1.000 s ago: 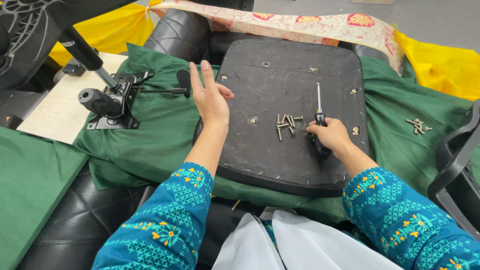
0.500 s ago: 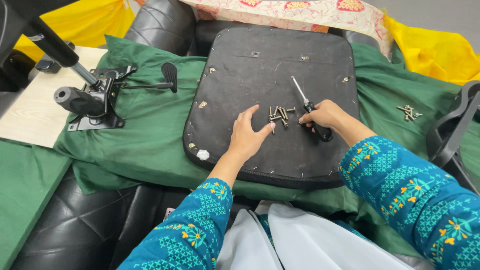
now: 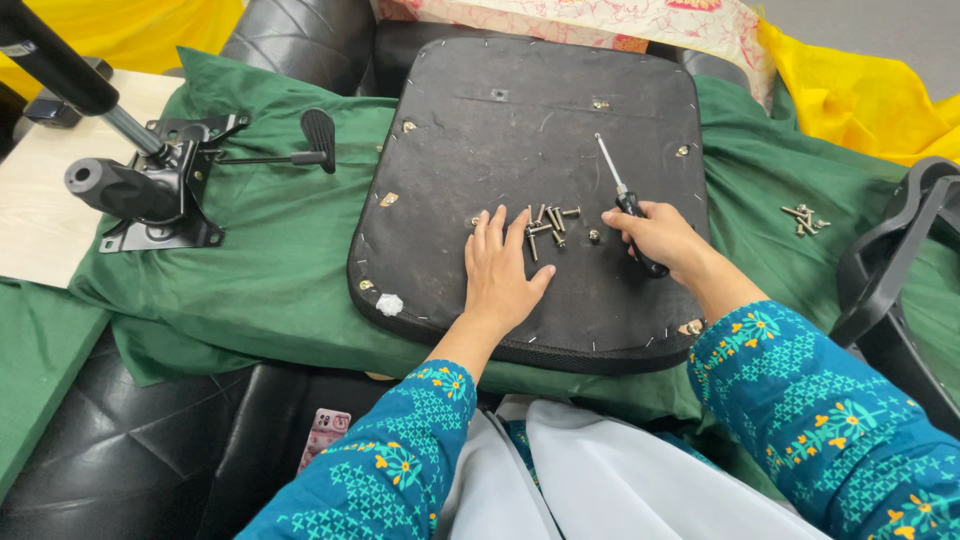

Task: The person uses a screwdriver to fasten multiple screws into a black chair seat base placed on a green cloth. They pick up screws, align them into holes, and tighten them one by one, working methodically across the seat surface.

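Screws (image 3: 546,226) lay in a loose pile near the middle of the black seat base (image 3: 500,130), which sat upside down on a green cloth (image 3: 270,250). The left hand (image 3: 500,275) was flat and open on the base, palm down, its fingertips (image 3: 500,218) right at the near edge of the pile, touching or all but touching the closest screws. The right hand (image 3: 665,238) was closed around the black handle of a screwdriver (image 3: 622,195), just to the right of the pile; the shaft angled up and away, its tip lifted toward the far side of the base. One screw sat apart, between the pile and the right hand.

Off to the left on the same cloth rested the chair mechanism (image 3: 150,190) with its gas cylinder and a lever sticking out toward the base. A second small heap of screws (image 3: 805,218) lay on the cloth to the right, well apart from the hands. A black armrest (image 3: 890,260) curved along the right edge. Yellow fabric (image 3: 850,90) showed behind, beside a patterned cloth. Both sleeves were teal with a floral print.
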